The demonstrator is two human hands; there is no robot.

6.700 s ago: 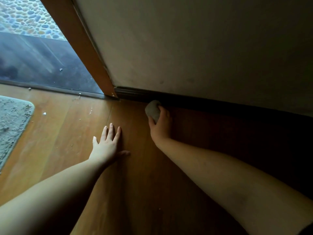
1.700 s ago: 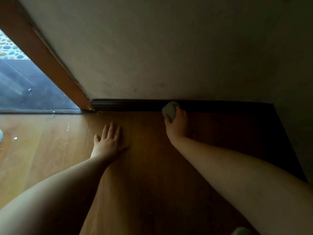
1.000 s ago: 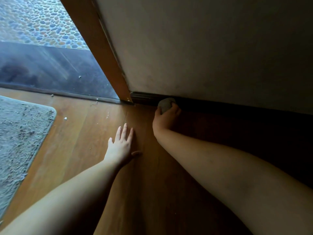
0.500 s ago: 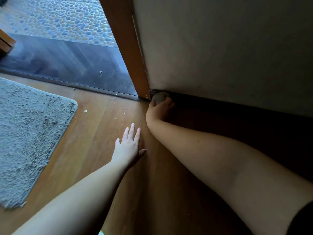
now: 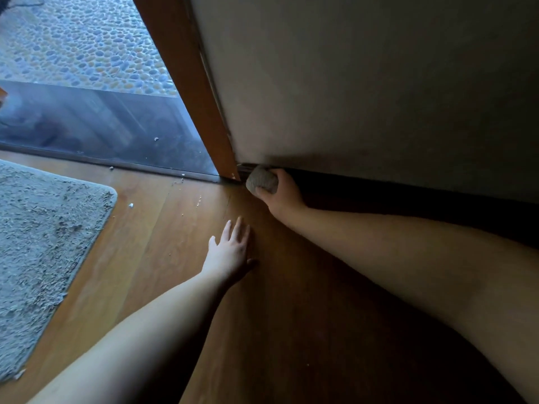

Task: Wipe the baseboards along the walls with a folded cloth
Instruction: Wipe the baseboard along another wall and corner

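Baseboard (image 5: pixel 408 186) runs dark along the foot of the pale wall (image 5: pixel 364 83), and its left end meets the wooden door frame (image 5: pixel 186 83). Pressed against that end, just beside the frame's foot, is the cloth (image 5: pixel 261 179), a grey bunched wad that touches the baseboard and sits low, near the wooden floor (image 5: pixel 163 243). The right hand (image 5: pixel 281 193) grips the cloth with its fingers curled round it, thumb under the wad, and its bare forearm stretches back along the baseboard toward the lower right. Whether the cloth is folded neatly or only balled up cannot be told.

On the floor, nearer the camera than the cloth and a little to the left of it, the left hand (image 5: pixel 232 249) lies flat, palm down, fingers straight and close together, thumb out to the side, holding nothing. It points roughly toward the frame's foot.

Left of the frame a dark threshold strip (image 5: pixel 96 123) crosses the doorway, with a pebble surface (image 5: pixel 81 45) beyond it. A shaggy grey mat (image 5: pixel 38 243) lies on the floor well to the left of the left hand. Small pale crumbs (image 5: pixel 131 205) are scattered on the floor between the mat and the frame.
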